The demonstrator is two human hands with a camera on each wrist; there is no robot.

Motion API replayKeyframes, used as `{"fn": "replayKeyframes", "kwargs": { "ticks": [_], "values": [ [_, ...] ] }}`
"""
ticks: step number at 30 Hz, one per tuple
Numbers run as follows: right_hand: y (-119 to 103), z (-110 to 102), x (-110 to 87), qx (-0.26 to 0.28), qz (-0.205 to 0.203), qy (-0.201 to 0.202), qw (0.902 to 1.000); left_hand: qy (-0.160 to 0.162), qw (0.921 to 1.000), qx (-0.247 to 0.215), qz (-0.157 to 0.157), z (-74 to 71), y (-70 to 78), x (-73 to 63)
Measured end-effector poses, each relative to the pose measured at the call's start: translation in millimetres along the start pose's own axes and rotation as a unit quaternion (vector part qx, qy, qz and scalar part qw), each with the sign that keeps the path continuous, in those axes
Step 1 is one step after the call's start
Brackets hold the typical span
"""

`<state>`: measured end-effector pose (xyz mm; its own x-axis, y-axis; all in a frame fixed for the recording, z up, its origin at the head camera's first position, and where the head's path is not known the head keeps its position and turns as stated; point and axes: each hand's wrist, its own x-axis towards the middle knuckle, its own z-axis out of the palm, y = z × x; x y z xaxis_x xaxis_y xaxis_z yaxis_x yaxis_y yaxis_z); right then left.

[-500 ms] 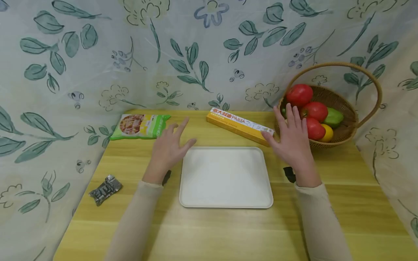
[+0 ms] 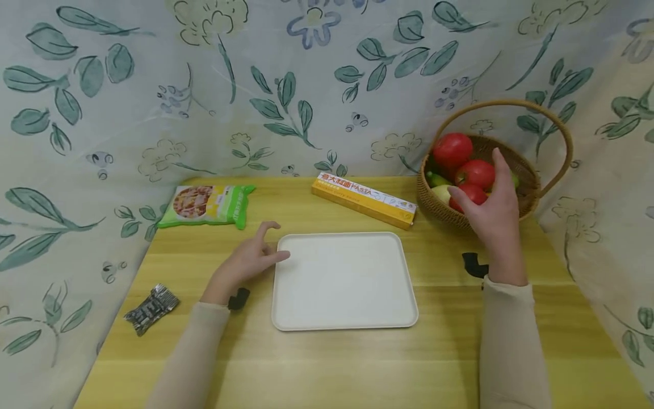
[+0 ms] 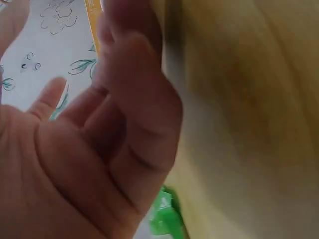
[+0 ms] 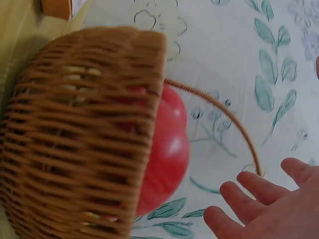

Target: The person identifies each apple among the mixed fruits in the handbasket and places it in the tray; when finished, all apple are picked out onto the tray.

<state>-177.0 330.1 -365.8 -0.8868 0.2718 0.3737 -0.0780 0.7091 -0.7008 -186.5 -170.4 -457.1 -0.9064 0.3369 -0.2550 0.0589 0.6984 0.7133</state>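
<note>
My right hand [image 2: 495, 218] hovers over the front of a wicker basket [image 2: 429, 196], thumb and fingers spread, holding nothing. Red tomatoes [image 2: 453, 149] and other green and yellowish produce fill the basket, partly hidden behind that hand. In the right wrist view the fingers stretch out beside the basket's handle, and a tomato [image 4: 167, 149] bulges over the rim. At the left edge of a white rectangular tray [image 2: 347, 284] is my left hand [image 2: 245, 261], its thumb reaching over the rim. The left wrist view shows its fingers loosely bent around nothing.
A yellow and white pasta box [image 2: 363, 200] lies at an angle behind the tray, near the basket. At the back left lies a green food packet [image 2: 209, 204]. A small dark wrapped packet [image 2: 152, 309] is near the table's left edge. Patterned cloth hangs behind.
My right hand has shifted right and turned, now over the basket's front. My left hand has drawn back toward me to the tray's left edge, fingers more bent. The whole view has shifted slightly.
</note>
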Motion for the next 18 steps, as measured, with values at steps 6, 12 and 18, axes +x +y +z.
{"fn": "replayKeyframes", "kwargs": {
  "ticks": [6,12,18],
  "values": [
    [20,-10,8.5,0.080,0.074,0.000,0.9941,-0.091,0.9907,-0.102,0.005,1.4,-20.0,-0.5],
    [36,-15,13.4,0.063,0.125,-0.047,0.9890,-0.144,0.9808,-0.131,0.002,2.2,-27.7,-1.6],
    [44,-17,13.1,0.018,0.149,-0.114,0.9821,-0.165,0.9735,-0.159,-0.006,1.8,-31.4,-0.5]
  ]
}}
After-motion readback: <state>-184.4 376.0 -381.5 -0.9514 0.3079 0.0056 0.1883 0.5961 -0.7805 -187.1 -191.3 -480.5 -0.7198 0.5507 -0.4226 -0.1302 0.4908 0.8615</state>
